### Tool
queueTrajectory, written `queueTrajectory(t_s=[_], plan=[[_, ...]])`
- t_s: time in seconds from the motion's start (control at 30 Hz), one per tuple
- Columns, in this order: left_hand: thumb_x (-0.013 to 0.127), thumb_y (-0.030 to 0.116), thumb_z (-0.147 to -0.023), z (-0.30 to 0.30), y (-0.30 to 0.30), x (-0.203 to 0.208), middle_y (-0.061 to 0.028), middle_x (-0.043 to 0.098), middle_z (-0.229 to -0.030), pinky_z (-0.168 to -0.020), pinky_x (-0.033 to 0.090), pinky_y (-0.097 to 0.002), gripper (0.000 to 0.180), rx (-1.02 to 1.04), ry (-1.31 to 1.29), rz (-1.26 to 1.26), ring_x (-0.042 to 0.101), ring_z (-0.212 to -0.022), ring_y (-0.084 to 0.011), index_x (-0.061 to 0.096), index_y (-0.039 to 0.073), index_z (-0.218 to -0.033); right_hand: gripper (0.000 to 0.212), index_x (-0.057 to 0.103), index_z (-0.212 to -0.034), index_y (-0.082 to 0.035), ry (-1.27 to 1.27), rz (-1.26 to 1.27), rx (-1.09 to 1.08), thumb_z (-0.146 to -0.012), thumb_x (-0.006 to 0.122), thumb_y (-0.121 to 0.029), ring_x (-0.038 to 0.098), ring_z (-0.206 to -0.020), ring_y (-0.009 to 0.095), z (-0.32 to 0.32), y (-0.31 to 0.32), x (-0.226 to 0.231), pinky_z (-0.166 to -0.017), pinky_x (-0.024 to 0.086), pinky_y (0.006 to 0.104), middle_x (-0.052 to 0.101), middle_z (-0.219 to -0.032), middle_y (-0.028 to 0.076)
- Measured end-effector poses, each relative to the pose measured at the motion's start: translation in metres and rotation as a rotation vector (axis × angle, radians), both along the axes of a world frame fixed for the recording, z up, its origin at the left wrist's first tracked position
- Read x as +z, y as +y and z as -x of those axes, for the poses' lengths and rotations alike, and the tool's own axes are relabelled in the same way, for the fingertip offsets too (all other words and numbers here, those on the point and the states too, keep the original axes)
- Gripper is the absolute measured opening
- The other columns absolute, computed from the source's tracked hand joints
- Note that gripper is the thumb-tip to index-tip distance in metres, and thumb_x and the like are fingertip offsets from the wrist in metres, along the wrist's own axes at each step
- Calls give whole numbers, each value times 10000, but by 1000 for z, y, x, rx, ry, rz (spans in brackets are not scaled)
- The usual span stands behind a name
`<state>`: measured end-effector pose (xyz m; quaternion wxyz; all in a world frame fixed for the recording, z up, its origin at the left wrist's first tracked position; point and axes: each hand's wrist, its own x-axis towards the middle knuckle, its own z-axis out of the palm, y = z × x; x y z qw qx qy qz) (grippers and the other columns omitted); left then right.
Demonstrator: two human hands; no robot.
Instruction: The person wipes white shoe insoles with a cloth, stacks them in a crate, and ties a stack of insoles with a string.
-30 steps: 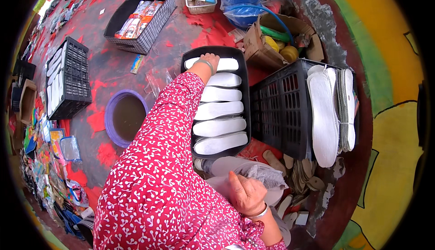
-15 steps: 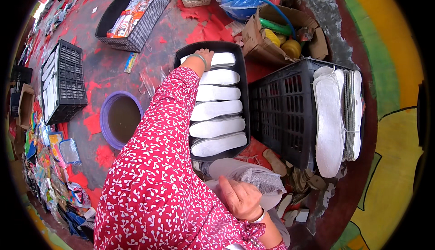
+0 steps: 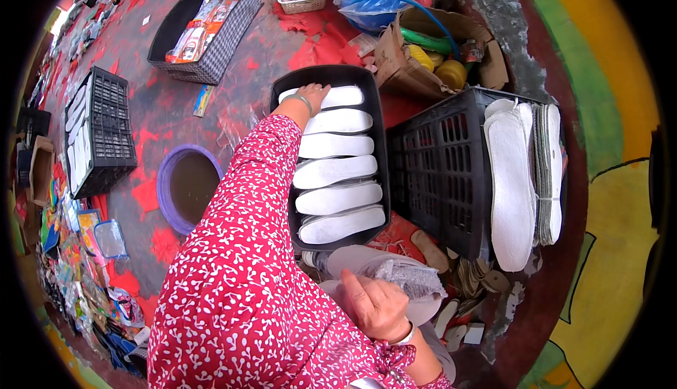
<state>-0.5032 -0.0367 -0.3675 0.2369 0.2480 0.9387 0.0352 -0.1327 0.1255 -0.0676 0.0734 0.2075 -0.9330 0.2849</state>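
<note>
A black bin [image 3: 381,170] holds several rows of white shoe insoles [image 3: 338,173], stacked on edge. Over the farthest row [image 3: 347,96] lies my left hand [image 3: 314,97], its fingers curled down around the insoles; the fingertips are partly hidden. A bracelet circles that wrist. Close to my body, my right hand [image 3: 375,309] is loosely closed with nothing visible in it, above a roll of clear bubble wrap [image 3: 409,276]. To the right of the bin, a tied bundle of insoles [image 3: 512,184] leans on a black crate [image 3: 441,170].
A purple tub [image 3: 166,190] of dark liquid stands at left, near another black crate [image 3: 113,132] of insoles. Farther off are a checkered box [image 3: 229,36] with packets, a white basket [image 3: 303,3] and a cardboard box [image 3: 395,58]. Loose insoles [image 3: 476,276] lie at lower right.
My left hand has shifted slightly left and nearer along the farthest row of insoles. My right hand stays closed in nearly the same place.
</note>
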Motion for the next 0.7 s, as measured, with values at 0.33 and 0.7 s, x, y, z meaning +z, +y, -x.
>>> queueTrajectory(t_s=[0.33, 0.7], plan=[[487, 139, -875, -31, 24, 30, -160, 312, -1451, -1090, 273, -415, 572, 57, 171, -114, 265, -1367, -307, 294, 52, -1407, 435, 608, -1143, -28, 42, 62, -53, -713, 666, -62, 500, -516, 157, -20, -2, 12, -432, 387, 299, 485, -643, 15], [596, 111, -859, -188, 102, 187, -143, 625, -1045, -877, 451, -350, 148, -69, 308, -1208, 582, -985, -295, 645, 19, -964, 220, 647, -1035, 24, -56, 1206, -810, -874, 543, -85, 545, -619, 91, -93, 59, 49, -541, 426, 208, 604, -734, 37]])
